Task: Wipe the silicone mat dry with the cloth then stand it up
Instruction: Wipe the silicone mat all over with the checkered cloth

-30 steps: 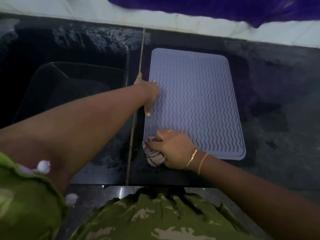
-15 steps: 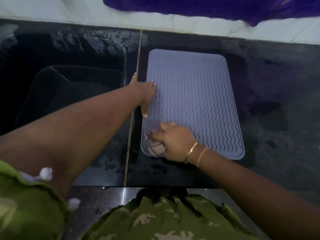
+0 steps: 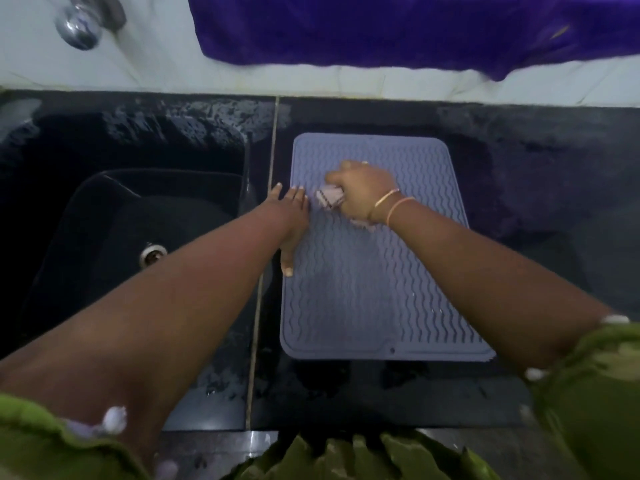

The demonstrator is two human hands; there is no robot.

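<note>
Two hands on the silicone mat (image 3: 363, 299), which lies flat on the dark countertop (image 3: 540, 161) just right of the sink (image 3: 138, 209). Left hand (image 3: 292, 216) is spread flat, pinning the left edge. Right hand (image 3: 363, 192) is bunched round the striped cloth (image 3: 329, 199) on the far half. The mat looks light and floppy, likely slick where wet; best gripped along a long edge.

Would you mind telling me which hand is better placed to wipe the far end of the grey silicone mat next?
The right hand, probably: it grips the striped cloth on the grey ribbed silicone mat, just short of its far end. The left hand lies flat on the mat's left edge, apparently steadying it.
</note>
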